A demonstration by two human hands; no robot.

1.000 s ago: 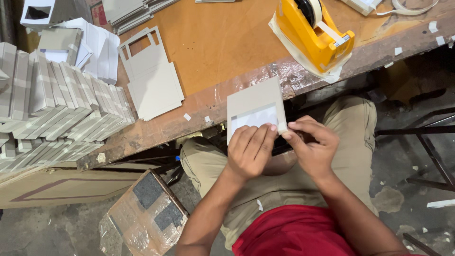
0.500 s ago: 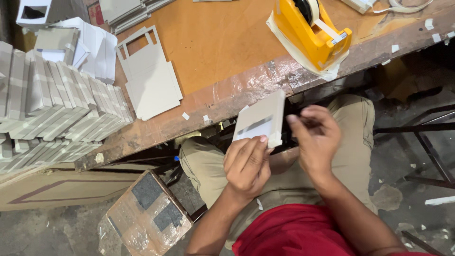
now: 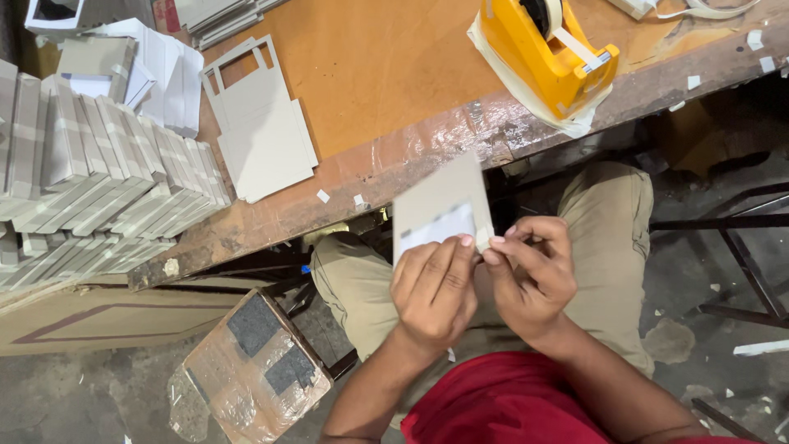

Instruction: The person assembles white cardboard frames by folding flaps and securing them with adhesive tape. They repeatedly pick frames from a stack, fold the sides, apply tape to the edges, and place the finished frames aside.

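Grey card (image 3: 440,204) now upright between hands

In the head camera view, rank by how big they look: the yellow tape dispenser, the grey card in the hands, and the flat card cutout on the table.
1. Flat card cutout
2 and 3. Yellow tape dispenser and grey card: look alike, and the card sits nearer the camera, so unsure.
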